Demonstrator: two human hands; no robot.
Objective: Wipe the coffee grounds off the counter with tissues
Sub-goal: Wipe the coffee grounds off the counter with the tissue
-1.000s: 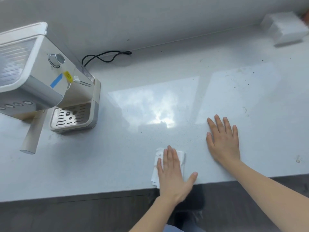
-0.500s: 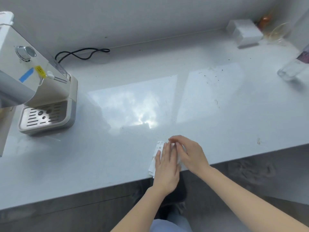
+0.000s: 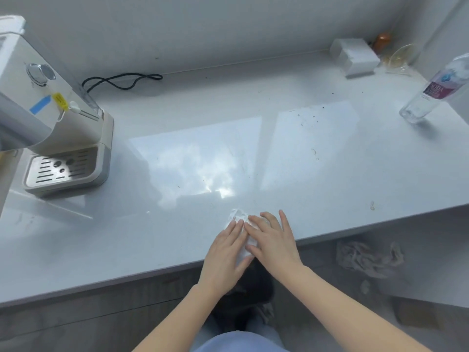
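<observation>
Though far from tissue (image 3: 237, 215), coffee machine (image 3: 63, 138), bottle (image 3: 429, 95).

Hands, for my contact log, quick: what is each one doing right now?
Left hand: open, pressing flat on the tissue.
Right hand: open, fingers resting on the same tissue.

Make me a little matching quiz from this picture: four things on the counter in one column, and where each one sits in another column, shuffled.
Things:
1. coffee machine
2. water bottle
3. tissue
4. black cable

Places:
A. near edge of the counter, beneath the left hand and right hand
B. far left end
C. looped by the back wall
D. far right end

Pairs: 1-B, 2-D, 3-A, 4-C.
</observation>
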